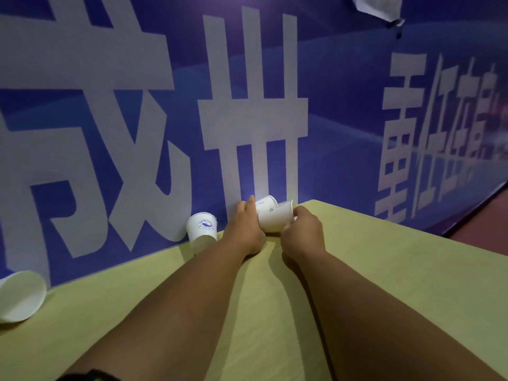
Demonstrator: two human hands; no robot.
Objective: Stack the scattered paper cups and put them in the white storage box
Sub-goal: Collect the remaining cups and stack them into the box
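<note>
Two white paper cups meet at the far edge of the table by the wall. My left hand (246,229) grips the rear cup (266,202), mostly hidden behind the front one. My right hand (303,233) holds the front cup (273,219), which tilts against the rear cup. A third cup with a blue logo (202,232) stands upright left of my left hand, against the wall. Another plain cup (20,295) lies tilted at the far left edge of the view. No white storage box is visible.
The yellow-green table (384,284) runs diagonally, its far edge against a blue banner wall (165,105) with large white characters. The table's right corner ends near a red floor (483,224). A black wristband (93,375) shows on my left forearm.
</note>
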